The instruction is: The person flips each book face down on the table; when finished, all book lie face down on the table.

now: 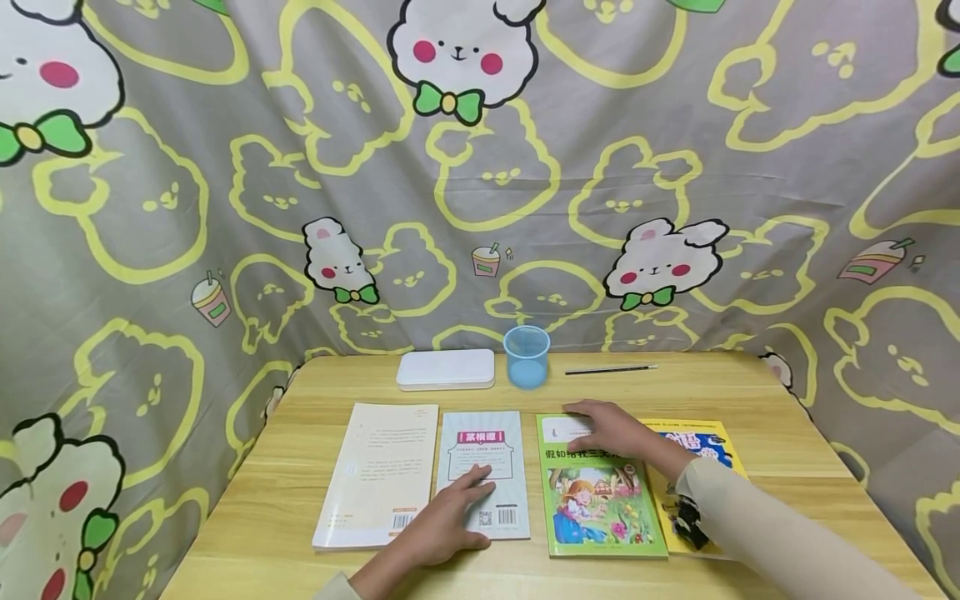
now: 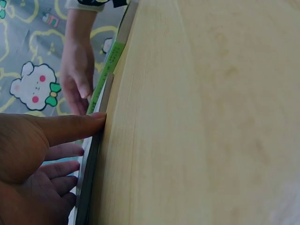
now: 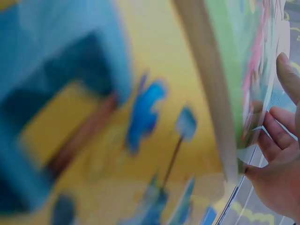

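Books in alignment: your left hand (image 1: 442, 525) lies spread flat on the striped book (image 1: 483, 475); right hand (image 1: 611, 429), flat, presses the green storybook (image 1: 600, 508) at its 12 o'clock edge. Next, likely slide them.

The yellow book (image 3: 117, 140) is being blurred beyond reading in the right wrist view, and its left part (image 1: 678, 433) is being hidden under the green book (image 1: 600, 500).

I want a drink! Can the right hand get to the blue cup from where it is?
Probably yes. The right hand lies flat on the green book, and only bare table separates it from the blue cup.
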Tool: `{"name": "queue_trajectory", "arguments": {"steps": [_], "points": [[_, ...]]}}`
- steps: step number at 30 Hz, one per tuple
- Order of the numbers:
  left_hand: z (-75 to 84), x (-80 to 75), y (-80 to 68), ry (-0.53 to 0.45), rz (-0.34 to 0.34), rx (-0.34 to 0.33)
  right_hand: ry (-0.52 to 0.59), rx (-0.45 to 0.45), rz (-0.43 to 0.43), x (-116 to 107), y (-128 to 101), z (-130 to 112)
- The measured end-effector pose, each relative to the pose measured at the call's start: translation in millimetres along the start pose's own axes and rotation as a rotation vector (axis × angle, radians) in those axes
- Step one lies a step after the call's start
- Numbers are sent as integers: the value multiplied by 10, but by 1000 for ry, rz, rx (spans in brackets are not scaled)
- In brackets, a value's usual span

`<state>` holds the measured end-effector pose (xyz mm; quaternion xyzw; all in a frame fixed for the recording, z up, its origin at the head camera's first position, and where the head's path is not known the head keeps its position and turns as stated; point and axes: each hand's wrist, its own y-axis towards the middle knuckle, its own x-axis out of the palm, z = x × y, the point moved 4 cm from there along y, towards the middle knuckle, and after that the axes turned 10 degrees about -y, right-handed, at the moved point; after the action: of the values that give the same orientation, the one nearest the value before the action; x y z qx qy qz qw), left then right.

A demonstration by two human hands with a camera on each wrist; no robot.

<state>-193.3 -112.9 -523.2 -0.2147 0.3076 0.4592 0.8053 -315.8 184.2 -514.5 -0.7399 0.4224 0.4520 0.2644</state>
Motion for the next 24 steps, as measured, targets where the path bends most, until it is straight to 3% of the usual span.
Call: {"name": "queue_trajectory", "arguments": {"steps": [24], "points": [[8,3,5,-12,-6,-5,-4,49,17,-223,-383,477]]}}
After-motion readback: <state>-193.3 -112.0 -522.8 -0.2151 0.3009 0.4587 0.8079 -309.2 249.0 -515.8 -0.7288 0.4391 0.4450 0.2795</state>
